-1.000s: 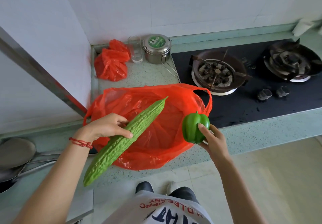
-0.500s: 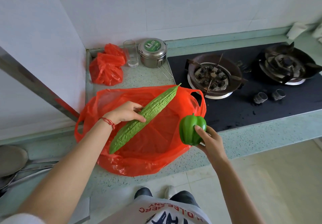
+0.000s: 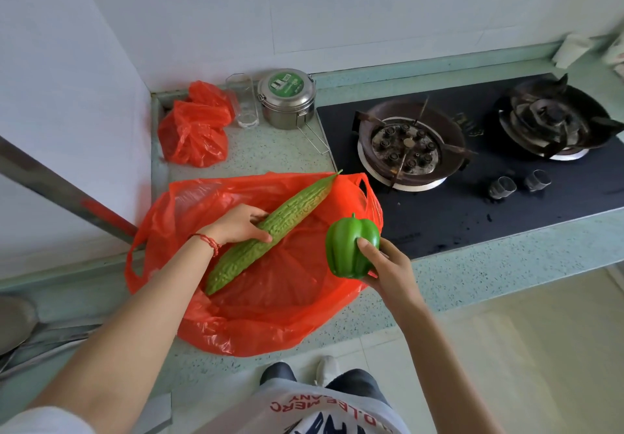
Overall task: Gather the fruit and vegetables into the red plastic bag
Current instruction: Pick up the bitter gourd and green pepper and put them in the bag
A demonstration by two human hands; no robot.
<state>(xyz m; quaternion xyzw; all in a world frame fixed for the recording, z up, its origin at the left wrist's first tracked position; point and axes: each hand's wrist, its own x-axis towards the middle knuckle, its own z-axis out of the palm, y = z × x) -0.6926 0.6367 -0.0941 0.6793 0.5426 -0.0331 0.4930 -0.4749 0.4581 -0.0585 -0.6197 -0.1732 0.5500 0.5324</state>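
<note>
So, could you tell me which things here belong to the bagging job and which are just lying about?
Job: bitter gourd in left hand; green pepper in right hand; open red bag.
Lying about: knotted red bag, steel tin, glass, hob.

A long, bumpy green bitter gourd (image 3: 270, 231) slants over the open red plastic bag (image 3: 270, 298) spread on the counter (image 3: 472, 271); a glossy green bell pepper (image 3: 351, 244) sits at the bag's right rim.

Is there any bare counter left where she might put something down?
Yes, two patches. One lies between the open red bag, the small tied red bag and the steel tin. Another is the front counter strip right of the open bag, below the black hob. The back left corner is crowded. Both hands are full.
</note>
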